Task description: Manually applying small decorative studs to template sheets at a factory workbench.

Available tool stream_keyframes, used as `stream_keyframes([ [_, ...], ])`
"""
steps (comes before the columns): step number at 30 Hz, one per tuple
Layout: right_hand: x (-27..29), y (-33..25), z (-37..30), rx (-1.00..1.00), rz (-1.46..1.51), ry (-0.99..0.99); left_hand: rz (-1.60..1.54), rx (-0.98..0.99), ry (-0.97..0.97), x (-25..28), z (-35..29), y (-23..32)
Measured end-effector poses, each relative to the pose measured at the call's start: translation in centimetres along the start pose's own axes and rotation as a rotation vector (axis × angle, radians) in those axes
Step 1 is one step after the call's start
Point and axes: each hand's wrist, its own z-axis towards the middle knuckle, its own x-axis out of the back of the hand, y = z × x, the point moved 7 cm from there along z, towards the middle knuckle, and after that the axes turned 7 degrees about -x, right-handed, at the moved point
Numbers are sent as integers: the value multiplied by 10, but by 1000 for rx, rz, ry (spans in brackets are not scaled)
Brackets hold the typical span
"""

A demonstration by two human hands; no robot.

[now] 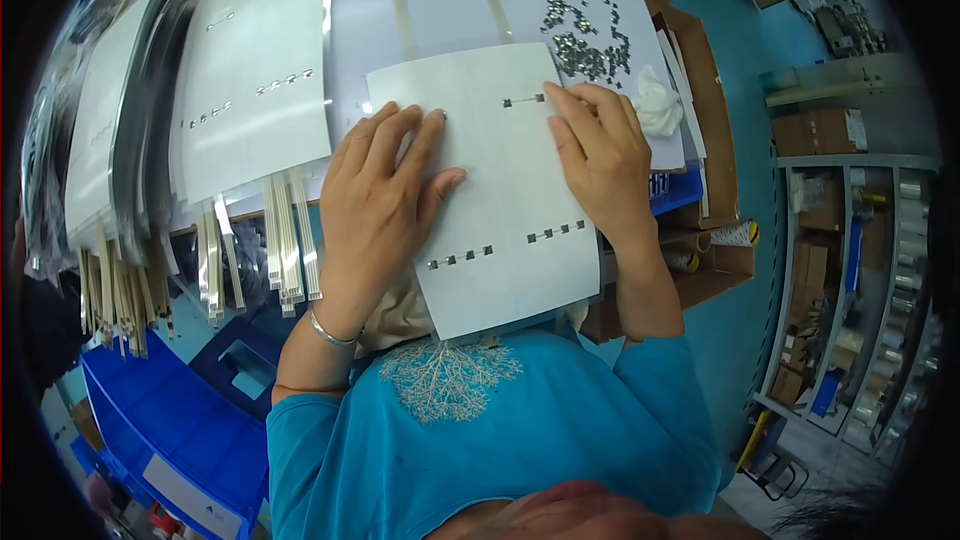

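Note:
A white flexible sheet (490,160) with rows of small dark metal pieces (460,258) lies in front of me, its near end reaching past the table edge. My left hand (385,180) rests over its left edge with fingers spread, covering part of the upper left row. On the right edge lies my right hand (605,145), fingers bent and thumb apart from the index finger. That index fingertip is beside a small dark piece (540,97) at the end of a short row. Two flat pale ribbon strips (402,20) extend from the sheet's far end.
Loose shiny metal bits (590,55) are scattered at the far right of the white table (365,0), near a crumpled white cloth (657,102). Similar sheets (255,70) with ribbon tails are stacked leftward. Blue bins (165,430) stand lower left; cardboard boxes (705,110) flank the table's right.

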Motion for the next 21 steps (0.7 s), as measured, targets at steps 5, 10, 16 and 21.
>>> stream_keyframes([
  [5, 3, -4, 2, 117, -107, -25, 114, -52, -29, 1, 7, 8],
  [10, 10, 4, -2, 233, -31, -32, 112, -44, -37, -1, 5, 7],
  [16, 11, 4, -2, 89, 57, -8, 91, -3, -11, -2, 0, 6],
  [21, 5, -9, 5, 183, -60, 31, 105, -10, -10, -3, 2, 7],
])
